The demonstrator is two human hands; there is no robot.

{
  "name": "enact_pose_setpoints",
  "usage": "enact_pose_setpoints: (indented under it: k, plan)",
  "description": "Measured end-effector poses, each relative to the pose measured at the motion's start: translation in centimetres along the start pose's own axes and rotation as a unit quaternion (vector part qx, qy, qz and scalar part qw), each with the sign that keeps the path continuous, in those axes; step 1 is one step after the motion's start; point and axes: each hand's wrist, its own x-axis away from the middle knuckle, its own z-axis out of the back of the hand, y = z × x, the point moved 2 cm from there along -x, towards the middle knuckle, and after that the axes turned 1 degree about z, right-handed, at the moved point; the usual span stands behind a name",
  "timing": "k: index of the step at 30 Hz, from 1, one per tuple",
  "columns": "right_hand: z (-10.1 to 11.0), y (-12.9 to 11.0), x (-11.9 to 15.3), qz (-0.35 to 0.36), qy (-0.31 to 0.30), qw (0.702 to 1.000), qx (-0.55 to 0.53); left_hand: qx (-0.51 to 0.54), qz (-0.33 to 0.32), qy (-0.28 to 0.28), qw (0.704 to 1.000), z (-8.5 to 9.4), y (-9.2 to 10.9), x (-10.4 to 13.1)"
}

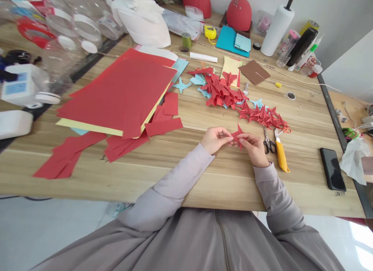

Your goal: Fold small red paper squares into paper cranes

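Note:
Between both hands, just above the wooden table, is a red folded paper star [239, 132] with pointed arms. My left hand [216, 139] pinches its left side between thumb and fingertips. On its right side, my right hand [253, 146] grips it the same way. Beyond the hands lies a heap of red paper stars [221, 90], with light blue ones mixed in. A row of red stars [264, 115] stretches to the right of that heap. Close to my right hand rest small black-handled scissors [269, 143] and a yellow utility knife [281, 156].
Large red paper sheets [122, 88] are stacked at the left, with cut red strips [70, 154] in front. A black phone [332, 169] lies at the right. Clear plastic bottles [61, 57] crowd the back left. Blue paper [230, 40] and a white bottle [276, 30] are at the back.

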Motion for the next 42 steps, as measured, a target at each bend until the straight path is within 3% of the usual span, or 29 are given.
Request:
enact_pose_setpoints:
  k: [18,42]
  plan:
    - [0.08,0.1,0.04,0.051,0.022,0.998,0.04,0.044,-0.02,-0.003,0.999,0.09,0.06,0.0]
    - [-0.22,-0.31,0.17,0.014,0.024,0.998,0.048,-0.022,-0.031,0.025,0.999,-0.13,0.47,0.24]
